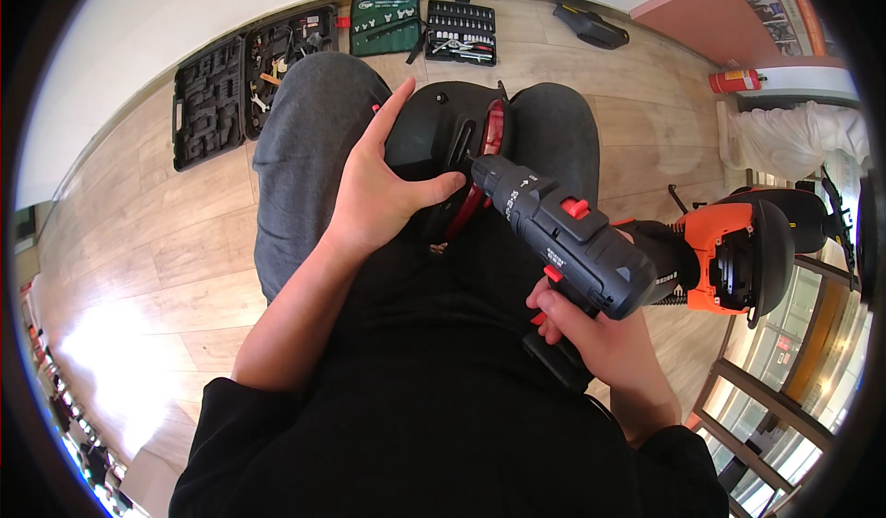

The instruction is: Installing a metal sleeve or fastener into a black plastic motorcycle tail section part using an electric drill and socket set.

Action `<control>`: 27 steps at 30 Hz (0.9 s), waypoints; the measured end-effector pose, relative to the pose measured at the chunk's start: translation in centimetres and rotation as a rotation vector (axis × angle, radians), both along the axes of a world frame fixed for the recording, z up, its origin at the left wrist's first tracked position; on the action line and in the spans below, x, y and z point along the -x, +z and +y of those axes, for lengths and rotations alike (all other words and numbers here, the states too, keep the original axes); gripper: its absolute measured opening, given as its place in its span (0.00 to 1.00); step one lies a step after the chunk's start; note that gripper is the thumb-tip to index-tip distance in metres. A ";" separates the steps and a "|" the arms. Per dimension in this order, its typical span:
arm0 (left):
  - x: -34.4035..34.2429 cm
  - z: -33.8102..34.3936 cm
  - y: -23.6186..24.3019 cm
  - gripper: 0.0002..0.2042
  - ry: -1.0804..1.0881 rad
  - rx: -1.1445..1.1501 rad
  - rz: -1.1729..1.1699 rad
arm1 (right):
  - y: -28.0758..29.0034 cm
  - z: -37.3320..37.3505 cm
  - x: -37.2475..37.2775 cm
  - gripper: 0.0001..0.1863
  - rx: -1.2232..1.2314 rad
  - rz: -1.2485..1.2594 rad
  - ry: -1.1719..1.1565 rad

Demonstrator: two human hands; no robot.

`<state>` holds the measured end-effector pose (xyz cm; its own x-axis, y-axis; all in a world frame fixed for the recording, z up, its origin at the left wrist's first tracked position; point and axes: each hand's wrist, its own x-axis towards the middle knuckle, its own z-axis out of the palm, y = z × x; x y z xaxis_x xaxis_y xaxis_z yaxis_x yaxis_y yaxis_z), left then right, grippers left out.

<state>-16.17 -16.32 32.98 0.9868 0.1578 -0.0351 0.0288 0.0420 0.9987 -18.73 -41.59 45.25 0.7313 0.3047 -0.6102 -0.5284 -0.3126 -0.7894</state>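
Note:
A black plastic cover [420, 139] with a glossy red strip [495, 128] along its right side rests between my knees. My left hand [365, 195] holds its left edge, index finger stretched along the side and thumb lying across the near part; the other fingers are hidden. In my right hand [591, 338] is a black cordless drill [568, 232] with red switches, gripped by the handle. The drill points up and left, its chuck close to the long slot in the cover. Whether the bit touches the cover I cannot tell.
Along the far wall lie an opened black tool case [210, 102], a green wrench pouch [386, 24], a socket set [460, 33] and a dark elongated object [591, 26]. An orange and black machine [729, 250] stands at my right. A fire extinguisher [736, 81] is farther right.

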 end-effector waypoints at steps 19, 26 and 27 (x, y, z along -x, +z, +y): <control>0.0 -0.1 -0.2 0.49 -0.002 0.039 -0.002 | -0.4 0.3 0.6 0.20 0.113 -0.201 -0.019; 0.0 0.0 0.0 0.49 0.000 0.076 0.019 | -0.8 0.0 0.6 0.23 0.137 -0.243 0.026; 0.0 0.0 0.1 0.50 -0.001 0.076 0.026 | -0.8 0.0 0.7 0.24 0.124 -0.255 0.025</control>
<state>-16.16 -16.30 33.09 0.9855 0.1528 -0.0730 0.0552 0.1180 0.9915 -19.39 -41.54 44.41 0.8590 0.2594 -0.4415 -0.3087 -0.4254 -0.8507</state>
